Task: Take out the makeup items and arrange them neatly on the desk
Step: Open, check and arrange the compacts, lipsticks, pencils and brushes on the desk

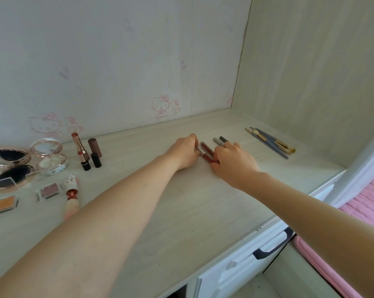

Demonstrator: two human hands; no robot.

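Head view: both grips, left hand [185, 150] and right hand [233, 161], are pinching red lip tubes [207, 154] on the surface [181, 211]; grey pencils [219, 141] are lying just beyond the right grip, brushes [270, 143] farther right.

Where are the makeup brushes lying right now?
In the head view, the makeup brushes lie bundled on the desk at far right, near the side wall, right of the right hand.

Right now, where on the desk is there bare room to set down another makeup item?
Bare desk lies in front of both hands, toward the near edge, and behind them along the wall up to the corner. A narrow gap separates the pencils from the brushes. The left end is crowded with compacts, lipsticks and eyeshadow pans.
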